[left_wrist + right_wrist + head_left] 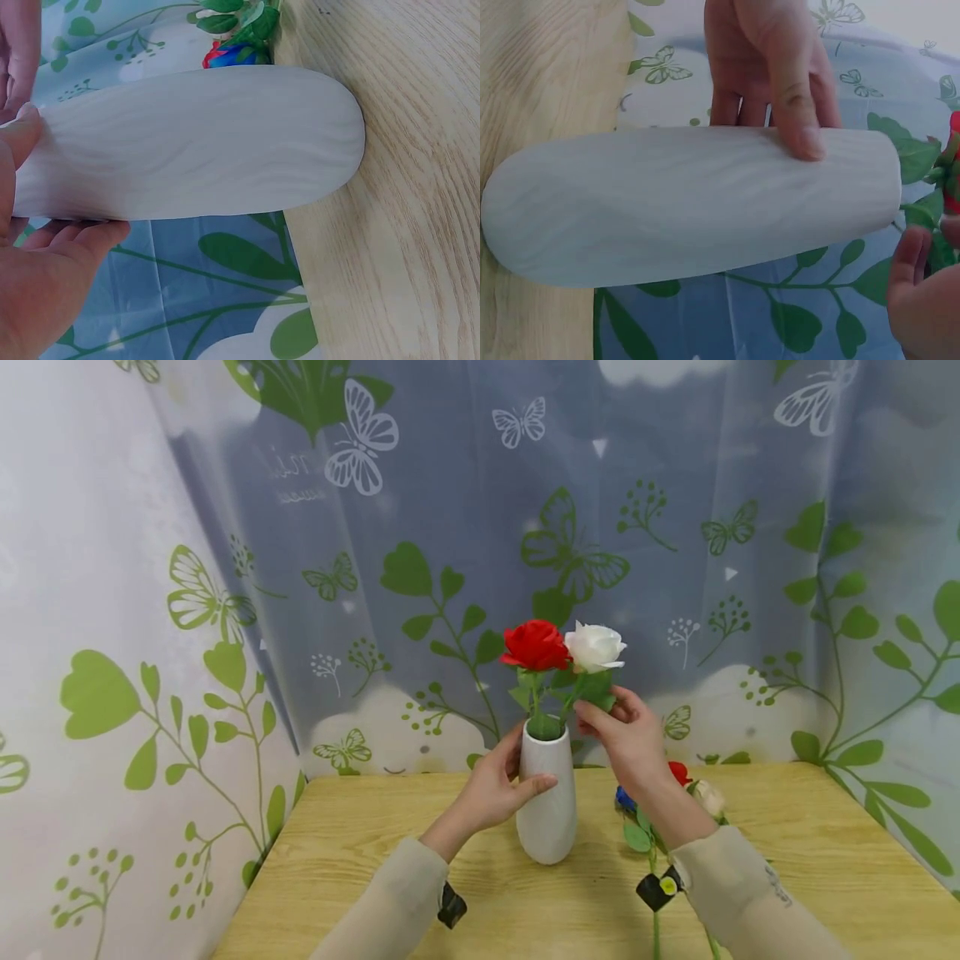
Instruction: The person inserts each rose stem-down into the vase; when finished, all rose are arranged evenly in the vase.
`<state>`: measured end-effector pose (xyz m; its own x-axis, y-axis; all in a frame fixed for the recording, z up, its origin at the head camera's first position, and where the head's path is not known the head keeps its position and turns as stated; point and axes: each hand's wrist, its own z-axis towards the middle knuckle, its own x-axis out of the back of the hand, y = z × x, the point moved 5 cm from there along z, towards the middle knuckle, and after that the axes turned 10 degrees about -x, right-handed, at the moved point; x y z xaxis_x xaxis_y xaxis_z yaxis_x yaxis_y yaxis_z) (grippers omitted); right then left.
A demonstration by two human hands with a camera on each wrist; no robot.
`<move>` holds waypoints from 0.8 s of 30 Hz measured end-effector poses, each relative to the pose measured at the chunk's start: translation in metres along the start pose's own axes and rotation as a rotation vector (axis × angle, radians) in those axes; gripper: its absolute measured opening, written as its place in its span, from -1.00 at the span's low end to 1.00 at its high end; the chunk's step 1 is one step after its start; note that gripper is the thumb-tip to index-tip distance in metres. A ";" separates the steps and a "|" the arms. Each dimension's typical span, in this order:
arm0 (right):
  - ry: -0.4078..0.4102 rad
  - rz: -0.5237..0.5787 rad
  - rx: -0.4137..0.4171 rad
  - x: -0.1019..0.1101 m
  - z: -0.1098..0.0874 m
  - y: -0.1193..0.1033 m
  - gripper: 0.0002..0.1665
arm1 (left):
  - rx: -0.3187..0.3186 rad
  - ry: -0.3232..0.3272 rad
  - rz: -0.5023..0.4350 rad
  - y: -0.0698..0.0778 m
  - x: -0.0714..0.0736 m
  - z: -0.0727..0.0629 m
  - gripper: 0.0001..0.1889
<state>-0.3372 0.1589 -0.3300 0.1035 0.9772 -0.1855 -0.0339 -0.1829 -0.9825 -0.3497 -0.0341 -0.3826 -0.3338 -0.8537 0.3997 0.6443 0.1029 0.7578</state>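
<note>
A tall white vase stands upright on the wooden table. My left hand grips it near the top from the left, thumb across the front and fingers behind, as the right wrist view also shows with the left hand. In the vase's mouth stand a red rose and a white rose, their blooms side by side above the rim. My right hand pinches the white rose's leafy stem just right of the rim. In the left wrist view the vase fills the middle.
On the table right of the vase lie more roses, partly behind my right forearm: a blue rose, a red bloom and a cream rose. A patterned curtain with leaves and butterflies hangs behind the table.
</note>
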 end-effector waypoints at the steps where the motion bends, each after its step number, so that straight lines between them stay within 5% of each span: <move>1: 0.022 0.038 0.017 0.000 -0.001 -0.002 -0.50 | 0.002 0.001 0.000 0.000 0.000 0.000 -0.10; 6: 0.116 0.098 0.124 -0.001 -0.008 -0.008 -0.51 | 0.004 -0.001 -0.006 0.001 0.000 -0.001 -0.09; 10: 0.153 -0.052 0.168 -0.001 -0.010 -0.010 -0.64 | 0.011 -0.005 -0.005 0.001 0.000 -0.001 -0.08; 15: 0.116 -0.286 0.123 -0.004 -0.002 -0.005 -0.51 | 0.014 -0.008 0.007 0.002 0.001 0.000 -0.07; 24: 0.103 -0.441 0.163 -0.012 0.005 0.003 -0.62 | 0.007 -0.005 0.023 0.000 0.000 -0.001 -0.14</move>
<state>-0.3439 0.1472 -0.3303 0.2402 0.9405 0.2401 -0.1188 0.2740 -0.9544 -0.3493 -0.0347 -0.3828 -0.3224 -0.8487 0.4192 0.6466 0.1260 0.7523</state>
